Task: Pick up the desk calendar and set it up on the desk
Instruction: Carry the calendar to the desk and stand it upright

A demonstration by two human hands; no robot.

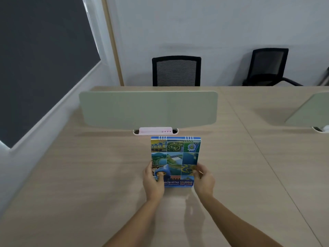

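The desk calendar point(175, 157) has a blue cover with a grid of aerial photos and wire rings along its top edge. It is held above the light wooden desk point(89, 175), its cover facing me. My left hand point(153, 182) grips its lower left edge, thumb pressed on the cover. My right hand point(203, 180) grips the lower right edge. A shadow lies on the desk below the calendar.
A pale green divider screen point(147, 109) stands across the desk behind the calendar, with a pink holder point(155, 131) at its base in a cable slot. Two black mesh chairs point(176, 71) stand beyond. A second divider point(309, 111) is at the right.
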